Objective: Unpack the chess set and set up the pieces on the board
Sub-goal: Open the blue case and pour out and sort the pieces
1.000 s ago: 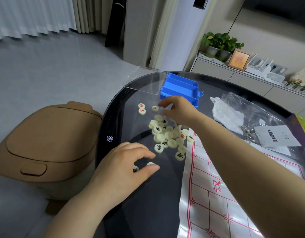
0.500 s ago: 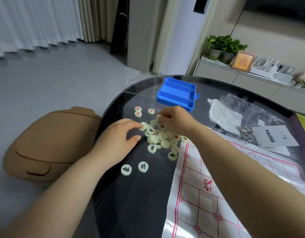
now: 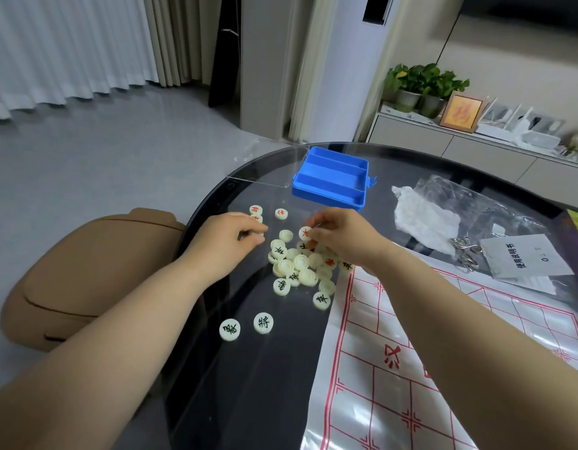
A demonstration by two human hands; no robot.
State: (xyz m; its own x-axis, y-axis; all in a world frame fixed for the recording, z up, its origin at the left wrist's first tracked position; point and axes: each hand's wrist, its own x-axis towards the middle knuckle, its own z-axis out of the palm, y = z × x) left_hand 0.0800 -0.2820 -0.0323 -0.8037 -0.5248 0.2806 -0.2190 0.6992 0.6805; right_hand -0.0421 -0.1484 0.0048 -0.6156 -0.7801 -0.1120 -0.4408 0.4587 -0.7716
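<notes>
Step in hand looks like sorting by colour before anything goes on the board sheet (image 3: 411,368), which lies near right w/ its left edge just beside the pile (image 3: 300,267); no piece on a grid pt yet. Nearer than the pile, two black pieces (image 3: 263,323) lie apart on the desk (image 3: 248,401). Keep adding blacks there, face up, spaced so chars read at a glance. Many discs in the pile are blank side up, so flip first, don't guess colour. At the pile's far left the left hand (image 3: 229,238) is curled, fingertips close to thumb; can't tell if it holds a disc. Opposite, the right hand (image 3: 339,235) pinches a red-marked piece (image 3: 305,233) btw thumb & fingers at the pile's far edge. Lift it clear, not drag, or neighbours scatter; it prob belongs w/ the red pieces (image 3: 281,213) just beyond. Farther back the blue box (image 3: 330,178) shows empty compartments. Writing: the sheet has a big red char, prob 汉. One near black disc reads 將; the one beside it is turned, unclear. A far red disc reads 仕. The leaflet (image 3: 521,258) at right reads 使用说明书. No brand legible.
</notes>
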